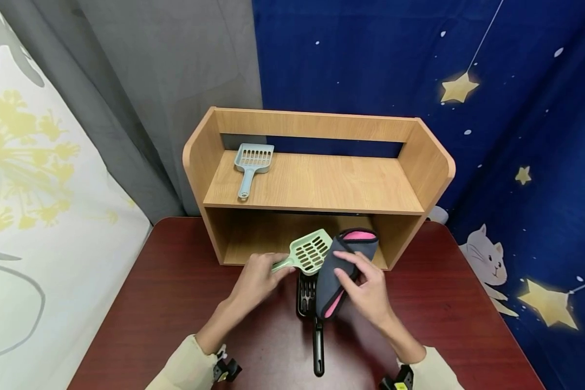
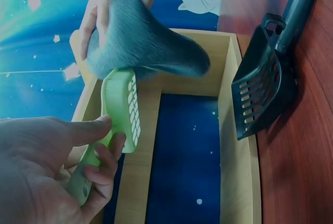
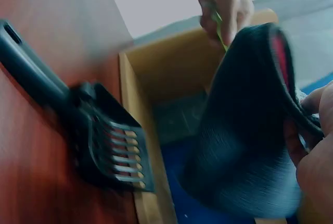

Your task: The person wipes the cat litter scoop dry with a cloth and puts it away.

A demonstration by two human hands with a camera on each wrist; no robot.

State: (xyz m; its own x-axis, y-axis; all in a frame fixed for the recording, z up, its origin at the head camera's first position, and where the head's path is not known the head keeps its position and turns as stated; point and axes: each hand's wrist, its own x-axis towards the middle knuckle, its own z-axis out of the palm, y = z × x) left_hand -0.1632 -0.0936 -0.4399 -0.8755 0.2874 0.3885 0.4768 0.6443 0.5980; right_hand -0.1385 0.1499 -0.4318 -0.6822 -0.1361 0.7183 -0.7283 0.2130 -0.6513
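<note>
In the head view my left hand [image 1: 257, 277] grips a light green slotted litter scoop [image 1: 298, 259] by its handle, the blade raised before the shelf's lower opening. My right hand [image 1: 369, 290] pinches a dark grey fabric piece [image 1: 329, 279] with a pink inside and black edging; its exact kind is unclear. The scoop's blade meets or overlaps the fabric's left side. In the left wrist view, the blade's end [image 2: 118, 86] lies right against the fabric [image 2: 148, 41]. Below them a black litter scoop [image 1: 319, 346] rests on the table, its blade partly covered by the fabric in the head view.
A two-tier wooden shelf [image 1: 312, 208] stands at the back of the dark red table [image 1: 175, 309]. On its upper board, at the left, lies a grey-blue litter scoop [image 1: 249, 176]. Grey and blue star-patterned curtains [image 1: 370, 65] hang behind, and a white patterned cloth [image 1: 39, 216] at the left.
</note>
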